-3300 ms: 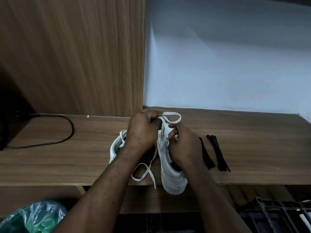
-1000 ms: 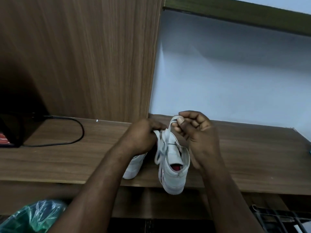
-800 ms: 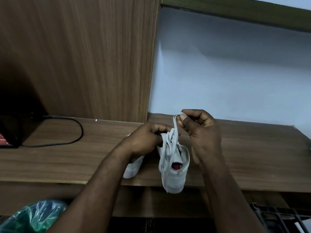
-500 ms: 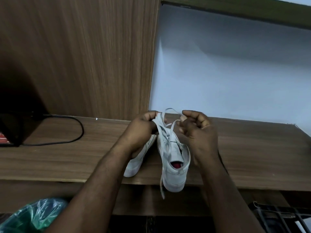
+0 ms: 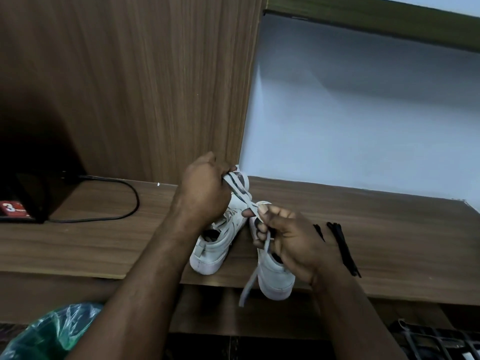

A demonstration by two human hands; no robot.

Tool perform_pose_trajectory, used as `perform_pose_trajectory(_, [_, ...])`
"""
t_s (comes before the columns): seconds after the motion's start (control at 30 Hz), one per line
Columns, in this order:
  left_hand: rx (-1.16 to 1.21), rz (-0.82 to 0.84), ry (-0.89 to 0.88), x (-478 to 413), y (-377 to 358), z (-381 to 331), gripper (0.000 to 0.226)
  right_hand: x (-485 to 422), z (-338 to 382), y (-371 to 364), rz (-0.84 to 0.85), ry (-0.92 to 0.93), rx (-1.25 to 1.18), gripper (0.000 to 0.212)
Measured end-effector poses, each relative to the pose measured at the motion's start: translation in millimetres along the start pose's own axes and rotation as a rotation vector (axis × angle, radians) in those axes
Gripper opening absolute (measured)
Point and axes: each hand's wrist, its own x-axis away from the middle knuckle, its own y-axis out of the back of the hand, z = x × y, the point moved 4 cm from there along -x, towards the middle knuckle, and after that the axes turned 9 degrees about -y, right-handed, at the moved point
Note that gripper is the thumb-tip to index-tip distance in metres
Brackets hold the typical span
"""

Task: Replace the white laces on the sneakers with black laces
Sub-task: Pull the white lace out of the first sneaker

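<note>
Two white sneakers stand on the wooden shelf, heels toward me. The left sneaker lies behind my left forearm. The right sneaker sits under my right hand, its heel over the shelf's front edge. A white lace stretches between my hands. My left hand grips its bunched upper part above the shoes. My right hand pinches the lace lower down, and the loose end hangs past the shelf edge. Two black laces lie on the shelf to the right.
A wooden panel rises behind the shelf on the left, a pale wall on the right. A black cable loops toward a dark device at the far left. A green plastic bag and a dark rack sit below.
My left hand has lifted the bunched white lace up and back. My right hand has dropped toward the right sneaker, uncovering the black laces. A lace end now hangs over the shelf edge.
</note>
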Motion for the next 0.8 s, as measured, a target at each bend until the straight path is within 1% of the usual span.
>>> perform_pose_trajectory(0.07, [-0.158,0.09,0.038,2,-1,9,0.013,3,9,6,-0.106,0.045,0.139,0.02])
perform_pose_trajectory(0.13, [-0.23,0.189,0.067,6,-3,13,0.007,7,23,12,-0.24,0.112,0.333,0.015])
perform_pose_trajectory(0.2, [-0.218,0.298,0.07,9,-7,13,0.008,11,34,14,-0.338,0.22,0.428,0.014])
perform_pose_trajectory(0.27, [-0.14,0.363,0.082,11,-10,13,0.013,13,43,11,-0.399,0.367,0.413,0.019])
perform_pose_trajectory(0.3, [-0.05,0.356,0.081,12,-9,11,0.017,14,46,7,-0.418,0.435,0.42,0.023])
perform_pose_trajectory(0.33, [0.092,0.328,0.091,14,-9,8,0.02,14,48,1,-0.412,0.485,0.409,0.025])
perform_pose_trajectory(0.37, [0.263,0.297,0.116,16,-7,3,0.024,13,48,-4,-0.38,0.507,0.337,0.026])
perform_pose_trajectory(0.43, [0.592,0.267,0.163,23,-8,-7,0.031,12,48,-11,-0.258,0.479,0.034,0.024])
perform_pose_trajectory(0.47, [0.714,0.273,0.185,27,-13,-12,0.028,11,48,-12,-0.23,0.474,-0.07,0.022])
perform_pose_trajectory(0.5, [0.804,0.283,0.211,32,-19,-15,0.022,11,50,-11,-0.249,0.49,-0.092,0.022])
perform_pose_trajectory(0.57, [0.945,0.295,0.259,41,-32,-22,0.014,13,56,-9,-0.325,0.544,-0.017,0.022])
perform_pose_trajectory(0.63, [1.093,0.31,0.281,48,-42,-29,0.011,16,61,-11,-0.337,0.572,0.022,0.021])
perform_pose_trajectory(0.73, [1.245,0.372,0.277,55,-50,-36,0.01,18,66,-12,-0.368,0.582,0.107,0.019])
perform_pose_trajectory(0.8, [1.297,0.386,0.328,57,-55,-36,0.011,20,69,-6,-0.395,0.604,0.133,0.019])
